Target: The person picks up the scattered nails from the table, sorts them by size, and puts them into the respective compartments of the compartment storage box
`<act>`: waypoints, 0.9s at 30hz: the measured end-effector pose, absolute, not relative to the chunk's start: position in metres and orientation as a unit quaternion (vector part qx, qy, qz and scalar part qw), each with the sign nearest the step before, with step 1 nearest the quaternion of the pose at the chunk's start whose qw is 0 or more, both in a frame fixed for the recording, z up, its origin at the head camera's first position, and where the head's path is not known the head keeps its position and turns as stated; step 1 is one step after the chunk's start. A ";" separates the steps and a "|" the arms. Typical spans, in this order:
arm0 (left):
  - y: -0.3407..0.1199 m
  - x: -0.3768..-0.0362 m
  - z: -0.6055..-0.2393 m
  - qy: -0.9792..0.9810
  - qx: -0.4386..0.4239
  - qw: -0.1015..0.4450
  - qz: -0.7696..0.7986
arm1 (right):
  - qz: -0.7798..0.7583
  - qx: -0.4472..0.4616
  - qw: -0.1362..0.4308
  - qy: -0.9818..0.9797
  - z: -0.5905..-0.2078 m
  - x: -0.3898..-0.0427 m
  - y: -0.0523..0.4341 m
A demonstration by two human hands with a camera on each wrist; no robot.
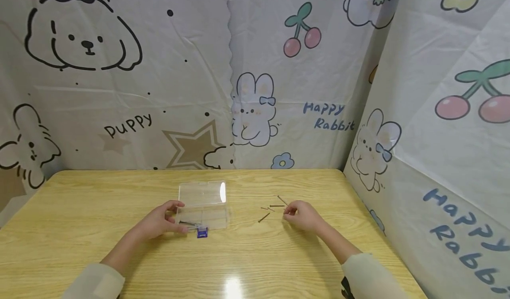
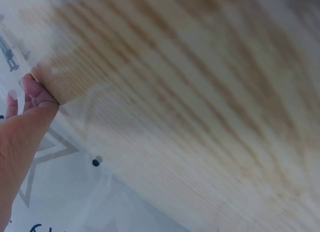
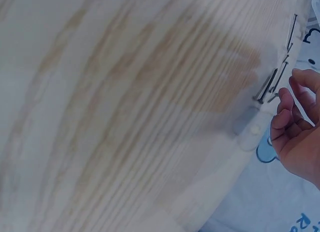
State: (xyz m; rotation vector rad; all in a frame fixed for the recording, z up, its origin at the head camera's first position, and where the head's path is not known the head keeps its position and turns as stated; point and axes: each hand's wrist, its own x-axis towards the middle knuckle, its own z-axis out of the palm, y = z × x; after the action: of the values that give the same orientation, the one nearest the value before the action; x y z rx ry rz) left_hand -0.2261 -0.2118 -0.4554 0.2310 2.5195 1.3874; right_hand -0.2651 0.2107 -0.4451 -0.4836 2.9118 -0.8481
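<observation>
Pale printed cloth (image 1: 199,82) hangs around a wood-grain table (image 1: 247,263), and the lettering reads "Puppy" on the left, "Happy Rabbit" at the back and again on the right, clipped by the frame's edge. Down on the tabletop, left of centre, sits a clear plastic box (image 1: 215,220), its see-through lid (image 1: 202,194) open on the far side, glare bouncing off it. A blue-purple label (image 1: 202,232) shows at the front edge, its pale print too small to read. Inside, slim nails (image 1: 189,223) lie near the front; their number can't be made out. And the left hand (image 1: 157,221) has the box's left side, thumb in front, fingers behind, hiding that edge. Over to the right, loose nails (image 1: 264,217) lie scattered, dark and slender, some tiny. Right there is the right hand (image 1: 303,215), fingers bent, tips close to the nails; whether they pinch one, I cannot tell. Both sleeves (image 1: 94,283) run out of frame.
</observation>
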 end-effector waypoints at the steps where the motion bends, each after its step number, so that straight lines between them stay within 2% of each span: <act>1: -0.212 -0.226 -0.455 0.866 0.079 0.128 0.477 | -0.276 -0.154 0.035 0.948 -0.446 -0.265 0.214; 10: -0.213 -0.228 -0.457 0.864 0.083 0.130 0.479 | -0.287 -0.150 0.054 0.944 -0.451 -0.260 0.237; 27: -0.212 -0.227 -0.457 0.868 0.079 0.130 0.473 | -0.275 -0.144 0.041 0.950 -0.457 -0.256 0.242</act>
State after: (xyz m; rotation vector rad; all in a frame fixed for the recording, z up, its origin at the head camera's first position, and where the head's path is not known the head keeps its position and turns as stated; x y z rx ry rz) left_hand -0.2269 -0.2116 -0.4566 0.2294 2.5227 1.3741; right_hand -0.2556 0.2417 -0.4571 -0.4410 2.9088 -0.8431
